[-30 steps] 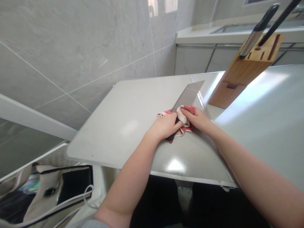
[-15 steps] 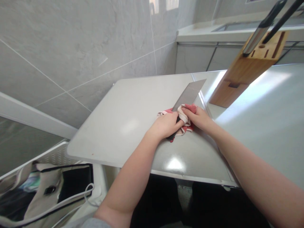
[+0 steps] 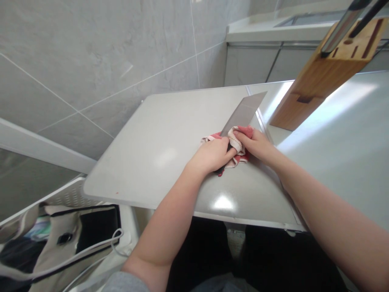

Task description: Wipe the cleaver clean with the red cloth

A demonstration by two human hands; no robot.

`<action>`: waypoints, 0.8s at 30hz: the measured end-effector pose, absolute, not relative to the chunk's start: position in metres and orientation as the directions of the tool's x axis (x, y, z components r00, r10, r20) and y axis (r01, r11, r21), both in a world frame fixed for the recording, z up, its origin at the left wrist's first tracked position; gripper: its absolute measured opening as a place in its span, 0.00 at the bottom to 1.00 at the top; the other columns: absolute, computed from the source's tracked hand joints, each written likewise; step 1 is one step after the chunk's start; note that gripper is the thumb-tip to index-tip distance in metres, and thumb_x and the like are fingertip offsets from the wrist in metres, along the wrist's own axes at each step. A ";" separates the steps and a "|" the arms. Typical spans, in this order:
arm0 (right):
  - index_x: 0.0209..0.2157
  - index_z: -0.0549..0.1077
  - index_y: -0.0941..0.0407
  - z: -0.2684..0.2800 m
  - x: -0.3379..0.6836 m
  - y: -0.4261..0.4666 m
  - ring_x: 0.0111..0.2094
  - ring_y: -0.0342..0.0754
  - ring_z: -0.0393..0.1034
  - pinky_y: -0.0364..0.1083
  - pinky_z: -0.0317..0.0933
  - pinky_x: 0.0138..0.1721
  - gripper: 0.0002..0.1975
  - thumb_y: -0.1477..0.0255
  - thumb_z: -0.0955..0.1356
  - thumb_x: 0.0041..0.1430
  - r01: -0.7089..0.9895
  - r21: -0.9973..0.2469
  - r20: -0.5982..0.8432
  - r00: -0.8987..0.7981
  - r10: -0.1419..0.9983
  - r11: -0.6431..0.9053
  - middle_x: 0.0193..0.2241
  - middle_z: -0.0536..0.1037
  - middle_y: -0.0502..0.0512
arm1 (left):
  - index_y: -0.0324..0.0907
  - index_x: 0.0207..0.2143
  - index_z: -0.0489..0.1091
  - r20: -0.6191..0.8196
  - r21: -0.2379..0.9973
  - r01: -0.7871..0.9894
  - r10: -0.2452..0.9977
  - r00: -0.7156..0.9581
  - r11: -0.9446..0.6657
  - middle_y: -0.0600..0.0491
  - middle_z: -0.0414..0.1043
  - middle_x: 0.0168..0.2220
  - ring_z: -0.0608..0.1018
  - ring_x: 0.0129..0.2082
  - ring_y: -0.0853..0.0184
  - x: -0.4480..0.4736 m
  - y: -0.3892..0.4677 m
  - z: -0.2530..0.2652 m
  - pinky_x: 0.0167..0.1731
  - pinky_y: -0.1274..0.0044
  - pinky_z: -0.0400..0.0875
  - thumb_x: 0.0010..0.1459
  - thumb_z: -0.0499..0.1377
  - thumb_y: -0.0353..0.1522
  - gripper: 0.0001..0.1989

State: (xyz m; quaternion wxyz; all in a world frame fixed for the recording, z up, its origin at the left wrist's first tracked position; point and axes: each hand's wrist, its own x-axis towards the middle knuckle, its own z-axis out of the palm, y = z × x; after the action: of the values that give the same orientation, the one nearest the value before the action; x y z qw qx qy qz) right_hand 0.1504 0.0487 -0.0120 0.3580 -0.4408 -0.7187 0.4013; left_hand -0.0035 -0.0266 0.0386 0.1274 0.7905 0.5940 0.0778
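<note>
My left hand (image 3: 213,154) is closed around the black handle of a broad-bladed kitchen knife (image 3: 244,110), whose blade points away and to the right above the table. A red and white cloth (image 3: 236,142) is bunched about the base of the blade and the handle. My right hand (image 3: 255,142) pinches this cloth against the knife, thumb on top. Part of the cloth spreads out beneath my left hand. Most of the handle and my right fingertips are hidden.
A wooden knife block (image 3: 316,87) with dark- and metal-handled tools stands to the right on the pale table (image 3: 146,138). Below left is a white basket (image 3: 71,192) holding bags and a cable. Grey tiled wall (image 3: 100,48) and a counter (image 3: 258,34) lie beyond.
The view has shifted slightly, so the table and knife block sit a little higher in the picture. Both hands keep nearly the same hold on the knife and cloth.
</note>
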 end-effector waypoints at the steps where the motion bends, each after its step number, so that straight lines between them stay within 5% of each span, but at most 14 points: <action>1: 0.32 0.74 0.56 -0.011 0.150 0.048 0.30 0.48 0.66 0.46 0.62 0.36 0.16 0.57 0.64 0.57 0.342 -0.895 0.155 -0.361 0.919 0.286 0.25 0.73 0.51 | 0.39 0.41 0.67 -0.030 0.297 0.918 0.958 0.286 -0.265 0.44 0.75 0.40 0.77 0.37 0.59 -0.004 -0.026 0.039 0.37 0.72 0.68 0.65 0.42 0.44 0.22; 17: 0.31 0.74 0.55 -0.014 0.152 0.051 0.30 0.47 0.65 0.45 0.61 0.34 0.17 0.57 0.64 0.58 0.373 -0.877 0.156 -0.375 0.914 0.303 0.26 0.72 0.51 | 0.39 0.42 0.67 -0.035 0.310 0.916 0.960 0.278 -0.254 0.44 0.75 0.41 0.77 0.40 0.59 -0.003 -0.026 0.038 0.40 0.71 0.69 0.64 0.42 0.44 0.21; 24: 0.36 0.76 0.55 -0.016 0.152 0.051 0.36 0.50 0.68 0.49 0.61 0.45 0.18 0.56 0.64 0.57 0.367 -0.877 0.176 -0.355 0.918 0.310 0.30 0.75 0.53 | 0.39 0.40 0.67 -0.025 0.301 0.918 0.960 0.279 -0.259 0.44 0.75 0.39 0.77 0.38 0.58 -0.004 -0.025 0.036 0.38 0.70 0.69 0.64 0.42 0.45 0.22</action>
State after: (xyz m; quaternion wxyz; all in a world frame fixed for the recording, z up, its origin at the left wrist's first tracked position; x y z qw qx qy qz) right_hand 0.1522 0.0510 -0.0159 0.3561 -0.4421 -0.7268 0.3867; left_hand -0.0039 -0.0253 0.0365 0.1291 0.7893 0.5947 0.0816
